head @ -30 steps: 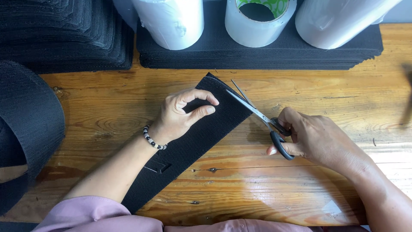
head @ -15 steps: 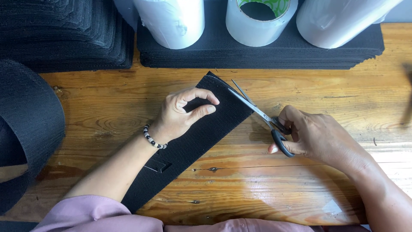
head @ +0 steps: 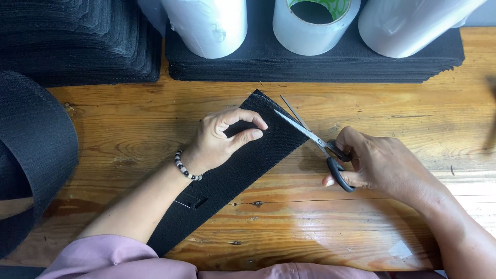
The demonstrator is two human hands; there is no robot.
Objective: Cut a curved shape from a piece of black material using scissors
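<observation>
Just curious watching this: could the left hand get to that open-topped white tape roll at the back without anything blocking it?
Probably yes. The left hand rests on the black strip, and only bare wooden table lies between it and the tape roll.

Bare desk [head: 392, 103] to the right of my strip [head: 243, 165], open room there and along the near edge. Far side blocked: flat black stack [head: 310, 67] carrying three white rolls [head: 206, 23]. Taller black pile [head: 77, 46] fills the far-left corner, big black roll [head: 31, 155] walls off the left. Open scissors [head: 315, 139] stick out between my hands.
</observation>
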